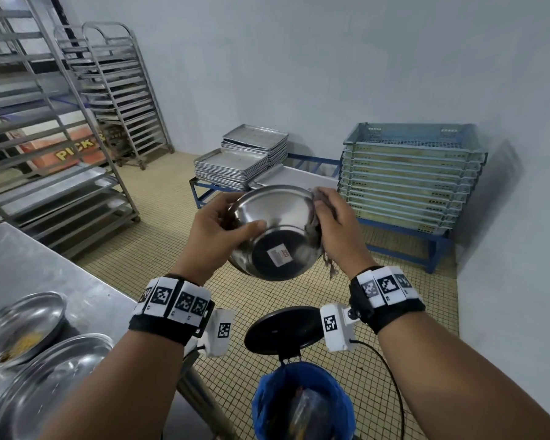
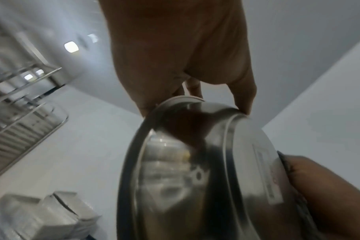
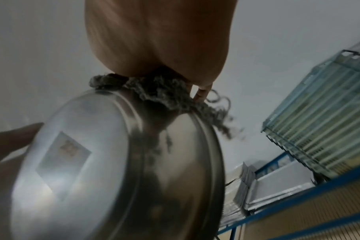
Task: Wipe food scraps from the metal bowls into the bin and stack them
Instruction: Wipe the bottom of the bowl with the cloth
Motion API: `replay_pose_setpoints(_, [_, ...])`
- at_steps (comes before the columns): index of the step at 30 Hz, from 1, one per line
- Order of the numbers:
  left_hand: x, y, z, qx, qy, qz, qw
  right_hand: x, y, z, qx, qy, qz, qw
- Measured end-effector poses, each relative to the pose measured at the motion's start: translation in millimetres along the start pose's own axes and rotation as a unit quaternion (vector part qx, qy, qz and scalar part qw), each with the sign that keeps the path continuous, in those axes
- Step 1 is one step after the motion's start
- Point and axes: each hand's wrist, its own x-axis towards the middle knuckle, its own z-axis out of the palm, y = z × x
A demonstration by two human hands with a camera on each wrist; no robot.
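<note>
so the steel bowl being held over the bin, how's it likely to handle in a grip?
Probably slick: the bowl is polished and curved, and the left hand holds it with the thumb across the outside wall. Likely light, since it is held tilted at the rim. Set down on its flat base it should sit steady. The right hand holds a floppy rag at the rim.

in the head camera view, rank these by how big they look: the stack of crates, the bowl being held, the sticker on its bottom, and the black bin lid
1. Stack of crates, largest though farthest away.
2. Bowl, held up by the left hand and right hand.
3. Bin lid, slightly smaller than the bowl; partly hidden, so this is unsure.
4. Sticker, clearly smallest.
</note>
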Motion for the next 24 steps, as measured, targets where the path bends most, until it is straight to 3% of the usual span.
replay_pose_setpoints(5, [7, 12, 1, 0.136, -0.070, 0.029, 0.988, 5, -16, -2, -0.090, -0.033, -0.076, 0.992])
replay_pose_setpoints(8, [10, 17, 10, 0.137, -0.078, 0.053, 0.986, 3, -20, 2, -0.142, -0.039, -0.146, 0.978])
replay_pose_setpoints(10, [10, 17, 13, 0.092, -0.062, 0.045, 0.993, 1, -16, 3, -0.127, -0.025, -0.142, 0.981])
replay_pose_setpoints(14, [8, 13, 6, 0.029, -0.006, 0.020, 0.999, -7, 3, -3, -0.066, 0.001, -0.034, 0.997])
replay_pose_setpoints(17, [9, 9, 6, -0.007, 0.021, -0.004, 1.000, -9, 12, -5, -0.056, 0.017, 0.001, 0.998])
replay_pose_setpoints(19, [8, 7, 10, 0.002, 0.013, -0.009, 1.000, -6, 7, -3, -0.087, 0.010, -0.024, 0.996])
replay_pose_setpoints(22, [6, 7, 17, 0.012, -0.002, -0.005, 1.000, 0, -8, 2, -0.170, -0.007, -0.128, 0.977])
replay_pose_setpoints(24, [7, 6, 17, -0.001, 0.005, -0.003, 1.000, 1, -8, 2, -0.151, -0.005, -0.126, 0.980])
